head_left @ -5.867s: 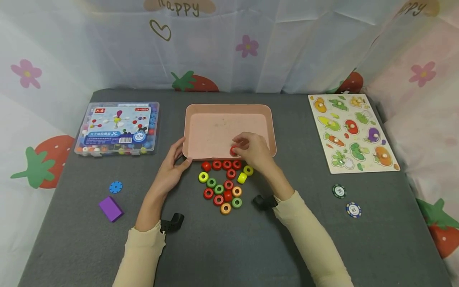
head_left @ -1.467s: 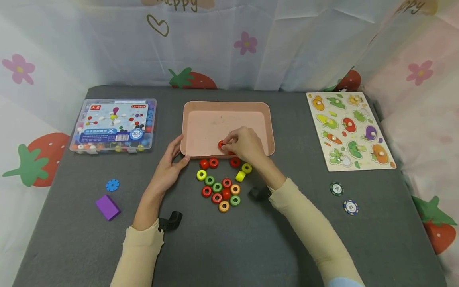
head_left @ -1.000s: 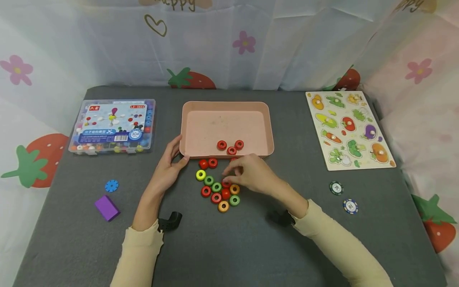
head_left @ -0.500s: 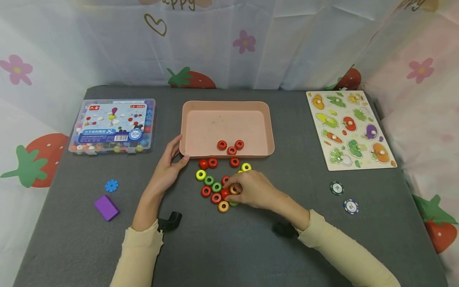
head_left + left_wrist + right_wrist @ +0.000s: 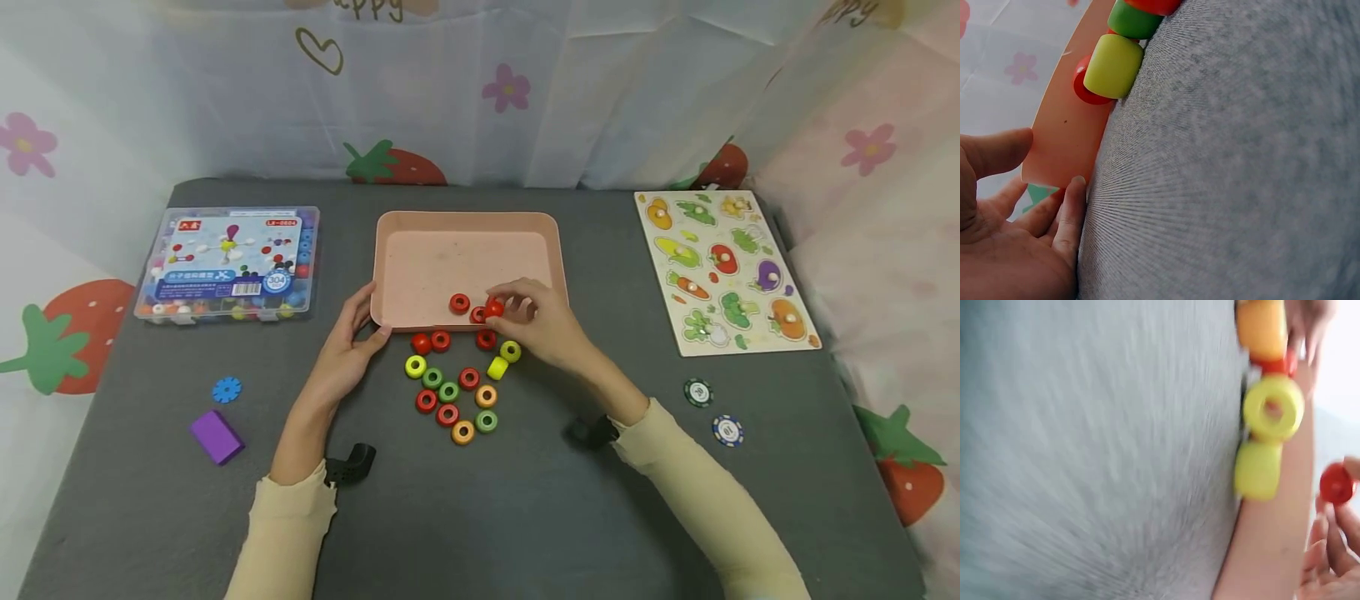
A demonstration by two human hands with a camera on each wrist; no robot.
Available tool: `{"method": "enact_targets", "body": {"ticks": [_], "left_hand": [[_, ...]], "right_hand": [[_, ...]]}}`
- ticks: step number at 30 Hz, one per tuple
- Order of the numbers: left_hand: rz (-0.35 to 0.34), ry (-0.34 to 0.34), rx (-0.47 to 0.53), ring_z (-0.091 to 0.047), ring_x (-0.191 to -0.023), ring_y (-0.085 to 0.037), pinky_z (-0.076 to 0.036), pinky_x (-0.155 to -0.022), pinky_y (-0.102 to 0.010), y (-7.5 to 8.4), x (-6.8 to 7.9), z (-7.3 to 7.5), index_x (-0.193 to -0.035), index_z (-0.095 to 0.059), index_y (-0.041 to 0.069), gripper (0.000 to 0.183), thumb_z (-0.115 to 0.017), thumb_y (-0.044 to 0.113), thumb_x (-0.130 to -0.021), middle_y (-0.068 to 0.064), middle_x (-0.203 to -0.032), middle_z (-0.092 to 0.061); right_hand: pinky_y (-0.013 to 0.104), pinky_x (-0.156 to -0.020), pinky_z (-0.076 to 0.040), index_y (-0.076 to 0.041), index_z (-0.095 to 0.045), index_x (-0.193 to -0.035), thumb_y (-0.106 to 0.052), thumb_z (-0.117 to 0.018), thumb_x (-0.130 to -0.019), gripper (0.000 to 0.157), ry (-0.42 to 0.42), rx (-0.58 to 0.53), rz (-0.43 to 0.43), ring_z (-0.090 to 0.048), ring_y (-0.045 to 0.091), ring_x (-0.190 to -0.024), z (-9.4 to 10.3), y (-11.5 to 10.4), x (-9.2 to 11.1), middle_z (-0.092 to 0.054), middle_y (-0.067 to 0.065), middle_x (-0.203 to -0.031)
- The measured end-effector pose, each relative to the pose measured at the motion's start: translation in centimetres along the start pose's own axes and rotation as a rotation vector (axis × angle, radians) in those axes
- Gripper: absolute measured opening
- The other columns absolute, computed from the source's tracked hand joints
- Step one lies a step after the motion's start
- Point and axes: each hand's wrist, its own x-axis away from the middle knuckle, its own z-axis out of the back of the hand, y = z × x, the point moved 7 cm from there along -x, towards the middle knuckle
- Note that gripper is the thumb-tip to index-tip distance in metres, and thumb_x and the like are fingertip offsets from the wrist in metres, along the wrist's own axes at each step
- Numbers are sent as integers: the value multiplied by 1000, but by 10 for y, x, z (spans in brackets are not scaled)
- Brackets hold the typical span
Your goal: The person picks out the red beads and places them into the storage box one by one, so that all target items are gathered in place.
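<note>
In the head view my left hand [image 5: 341, 350] holds the near left corner of the pink tray [image 5: 420, 267], thumb at the front wall and fingers along the side. My right hand [image 5: 543, 325] pinches a red bead [image 5: 493, 307] over the tray's near edge; the right wrist view shows this red bead [image 5: 1337, 483] between fingertips. Inside the tray lies a red ring bead [image 5: 459, 304], with another red bead [image 5: 477, 315] partly covered. Before the tray are several loose beads, among them a yellow bead [image 5: 497, 368], a green bead [image 5: 486, 421] and an orange bead [image 5: 462, 432].
A clear plastic case [image 5: 228, 262] of small coloured parts stands at the left. Below it lie a blue disc [image 5: 227, 389] and a purple block [image 5: 217, 437]. On the right are a vegetable puzzle board [image 5: 726, 271], a green-rimmed chip [image 5: 698, 392] and a blue-rimmed chip [image 5: 727, 431].
Several red beads have moved from the group into the tray. In the last half second my right hand has lifted another red bead from the group up to the tray. My left hand has stayed.
</note>
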Motion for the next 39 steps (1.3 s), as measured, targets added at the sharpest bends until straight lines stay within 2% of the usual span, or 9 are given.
{"method": "enact_targets", "body": {"ticks": [2,5,12,18,23,29,34,39], "left_hand": [[2,-2,8,-44,-138,-29,-42,-101,-41,0,0,0,-161,-19,27,67,-54,18,-104,-4,-163,-31],[3,-3,15,-46,-136,-30,-42,-101,-43,0,0,0,-161,-18,27,68,-54,19,-104,-3,-163,-31],[-1,-3,12,-44,-138,-29,-41,-102,-45,0,-1,-1,-161,-19,27,67,-55,19,-104,-3,-163,-31],[1,1,0,-35,-145,-25,-38,-105,-46,-1,-1,-1,-161,-19,27,67,-55,20,-104,-4,-163,-30],[11,2,2,-43,-139,-29,-38,-104,-47,-2,-1,-1,-161,-18,27,68,-54,19,-104,-5,-163,-30],[9,0,5,-37,-143,-28,-37,-106,-50,-1,-1,-2,-161,-18,27,67,-54,18,-105,-5,-163,-30],[11,2,5,-40,-141,-29,-36,-107,-51,0,0,-1,-161,-18,27,68,-54,19,-104,-5,-163,-29],[13,-1,2,-48,-134,-32,-39,-104,-50,0,1,-1,-161,-17,28,68,-54,21,-104,-5,-163,-30]], "right_hand": [[32,-70,-44,-7,-72,-118,-14,-79,-87,32,59,30,-26,-55,23,-82,6,9,-10,-66,5,-99],[33,-69,-45,-8,-73,-115,-13,-80,-86,30,101,61,-67,-57,23,-80,9,18,-22,-67,7,-99],[33,-71,-49,-11,-74,-110,-16,-83,-82,30,87,95,-100,-61,25,-86,1,15,-39,-67,11,-100],[32,-75,-49,-12,-74,-109,-14,-82,-83,27,59,95,-131,-61,22,-88,-7,19,-43,-67,8,-99],[34,-78,-50,-9,-74,-110,-13,-83,-83,29,42,82,-124,-62,21,-88,-9,19,-44,-70,6,-100],[33,-77,-51,-10,-73,-111,-16,-83,-83,31,48,78,-151,-63,21,-91,-7,16,-39,-71,5,-106],[31,-70,-45,-10,-75,-107,-15,-83,-83,26,39,72,-59,-56,22,-81,-10,-7,-28,-68,3,-91],[28,-66,-42,-7,-75,-105,-11,-82,-84,23,-59,-25,54,-52,17,-70,-29,-29,-15,-66,-2,-80]]}}
